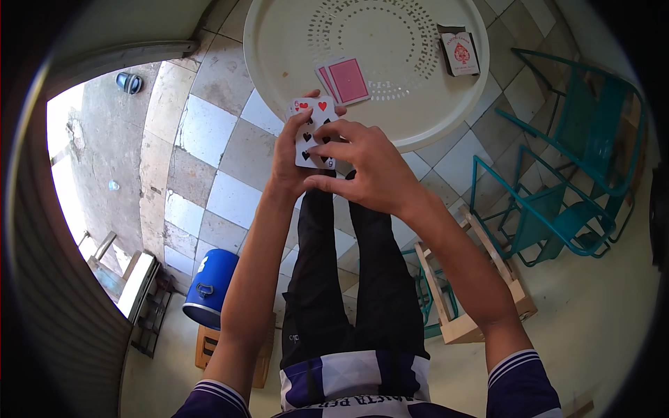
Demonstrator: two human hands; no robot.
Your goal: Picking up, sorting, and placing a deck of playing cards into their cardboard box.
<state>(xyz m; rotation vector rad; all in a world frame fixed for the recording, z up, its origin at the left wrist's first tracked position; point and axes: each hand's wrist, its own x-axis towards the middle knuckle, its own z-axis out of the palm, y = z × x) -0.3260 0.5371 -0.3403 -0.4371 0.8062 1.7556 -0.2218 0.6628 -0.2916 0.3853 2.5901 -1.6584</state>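
My left hand holds several playing cards face up near the front edge of a round cream plastic table. A six of spades lies on top, and a heart card shows behind it. Over the cards' right side is my right hand, fingers bent and spread, its fingertips at the top card; whether they touch it is hard to tell. Just beyond, several face-down cards with red backs lie overlapping on the table. An open playing card box rests near the table's right rim.
Green metal-framed chairs stand at the right, beside a wooden frame. A blue drum is at the lower left, near an orange-brown wooden item. A doorway opens at the left, with a dark object on the ground outside.
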